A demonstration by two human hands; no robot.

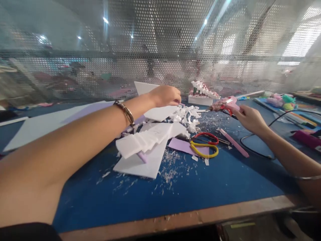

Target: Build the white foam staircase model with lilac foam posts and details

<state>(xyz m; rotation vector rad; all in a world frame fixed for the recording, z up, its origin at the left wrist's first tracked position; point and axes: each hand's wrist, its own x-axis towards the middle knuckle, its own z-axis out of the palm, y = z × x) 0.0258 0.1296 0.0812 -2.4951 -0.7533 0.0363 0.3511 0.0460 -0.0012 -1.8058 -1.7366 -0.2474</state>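
The right hand (250, 118) grasps a pink plastic glue gun (229, 101), nozzle directed toward the left hand (167, 95). Left fingers curled; whether gripping anything, cannot tell. White curled scraps (177, 116) lie just below the left hand.

Left hand (167, 95): bare. Behind it, around wrist, bracelet (124, 112), dark and brassy, narrow, seemingly more than one strand, finer detail blurred. Forearm bare from bracelet back to elbow. Farthest from left hand, black sleeve (27, 231), edge curved, plain cloth. Right hand (252, 118): also bare. Well behind it, up forearm, thin silver-coloured bangle (307, 178), smooth, single band.
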